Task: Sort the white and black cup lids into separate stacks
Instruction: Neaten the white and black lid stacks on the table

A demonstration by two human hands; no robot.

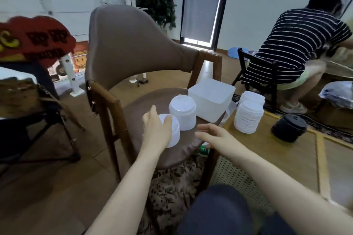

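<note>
Two stacks of white lids stand on the brown chair seat [145, 105]. My left hand [156, 128] grips the nearer, shorter white lid stack [172, 131] from its left side and top. The taller white lid stack [183, 113] is just behind it, touching or nearly so. My right hand [215, 135] hovers open over the seat's right edge, fingers spread, holding nothing. On the low wooden table [267, 150] to the right stand two more white lid stacks [248, 116] and a stack of black lids [289, 128].
A white square plastic container [211, 99] sits at the back right of the seat. The chair's wooden armrest [107, 97] rises on the left. A person in a striped shirt [298, 44] sits at the far right, back turned. My knee [219, 212] is at the bottom.
</note>
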